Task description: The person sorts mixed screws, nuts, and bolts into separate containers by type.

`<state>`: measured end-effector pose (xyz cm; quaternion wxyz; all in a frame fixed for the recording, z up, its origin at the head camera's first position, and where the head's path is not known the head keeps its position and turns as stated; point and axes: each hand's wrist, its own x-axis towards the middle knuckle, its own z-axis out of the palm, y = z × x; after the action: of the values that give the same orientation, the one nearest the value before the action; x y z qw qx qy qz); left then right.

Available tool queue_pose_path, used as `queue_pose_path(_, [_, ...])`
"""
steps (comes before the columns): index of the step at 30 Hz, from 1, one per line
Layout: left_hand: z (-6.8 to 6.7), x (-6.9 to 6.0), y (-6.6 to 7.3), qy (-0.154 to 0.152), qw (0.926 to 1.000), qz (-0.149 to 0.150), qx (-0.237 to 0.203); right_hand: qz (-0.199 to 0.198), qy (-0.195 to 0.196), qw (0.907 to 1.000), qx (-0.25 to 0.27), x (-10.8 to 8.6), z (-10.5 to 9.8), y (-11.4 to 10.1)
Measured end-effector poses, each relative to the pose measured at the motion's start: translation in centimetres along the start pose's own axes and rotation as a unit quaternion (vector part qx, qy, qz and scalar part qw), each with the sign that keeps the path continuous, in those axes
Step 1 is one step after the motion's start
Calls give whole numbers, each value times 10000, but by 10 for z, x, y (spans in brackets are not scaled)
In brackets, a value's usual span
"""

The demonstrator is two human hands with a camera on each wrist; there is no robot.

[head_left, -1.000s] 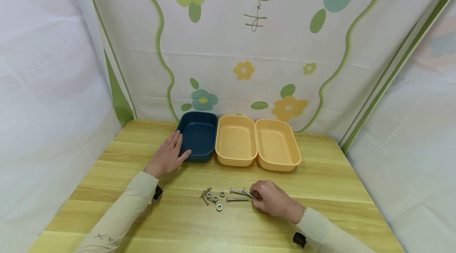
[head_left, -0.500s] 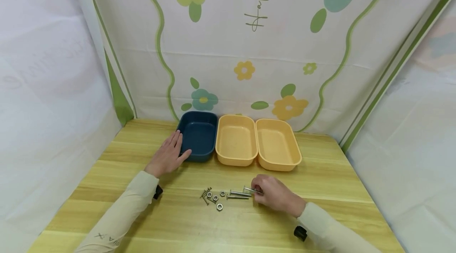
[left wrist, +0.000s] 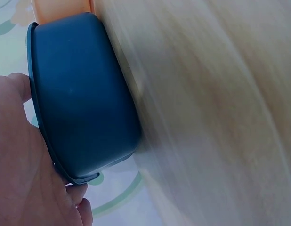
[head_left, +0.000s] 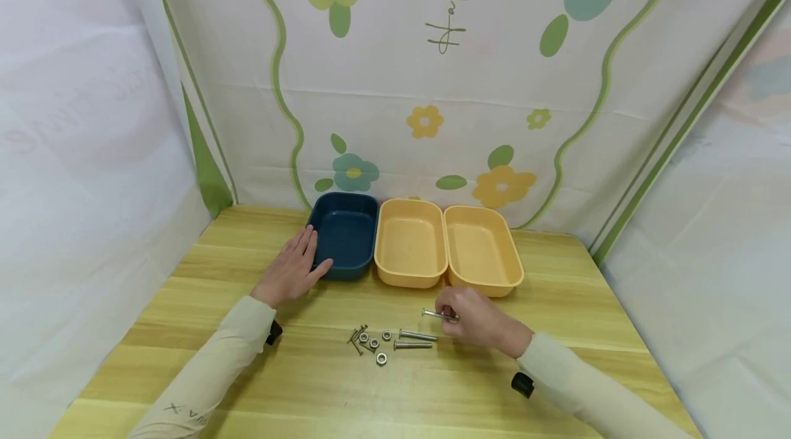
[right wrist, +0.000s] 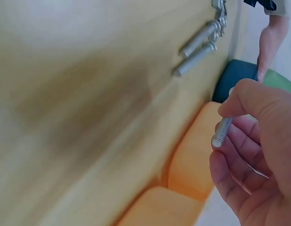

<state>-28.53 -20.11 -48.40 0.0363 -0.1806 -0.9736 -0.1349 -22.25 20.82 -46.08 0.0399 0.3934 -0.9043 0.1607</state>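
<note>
My right hand (head_left: pixel 478 319) pinches a long silver bolt (head_left: pixel 440 316) between thumb and fingers, above the table in front of the yellow bins. In the right wrist view its threaded end (right wrist: pixel 220 137) pokes out below the thumb. Two similar bolts (head_left: pixel 415 345) lie on the table just to its left. Beside them are several hex nuts (head_left: pixel 381 359) and a small cluster of thin screws (head_left: pixel 356 338). My left hand (head_left: pixel 289 271) rests on the near left corner of the dark blue bin (head_left: pixel 342 236), fingers extended along its rim.
Two yellow bins, a middle one (head_left: pixel 410 281) and a right one (head_left: pixel 488 288), stand in a row with the blue bin at the table's back. A flower-printed cloth (head_left: pixel 371 82) hangs right behind them. Wooden tabletop (head_left: pixel 334 398) stretches in front of the loose hardware.
My right hand has lifted one bolt off the others and moved up toward the yellow bins. The two remaining bolts have shifted slightly. The left hand stays put.
</note>
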Motion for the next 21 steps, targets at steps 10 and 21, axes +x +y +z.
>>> queue_pose_path(10, [0, 1, 1, -6, 10000, -4, 59, -180, -89, 9997, -160, 30, -25, 16])
queue_pose_path(21, [0, 0, 2, 20, 10000, -23, 57, -177, -120, 9992, -352, 73, -40, 21])
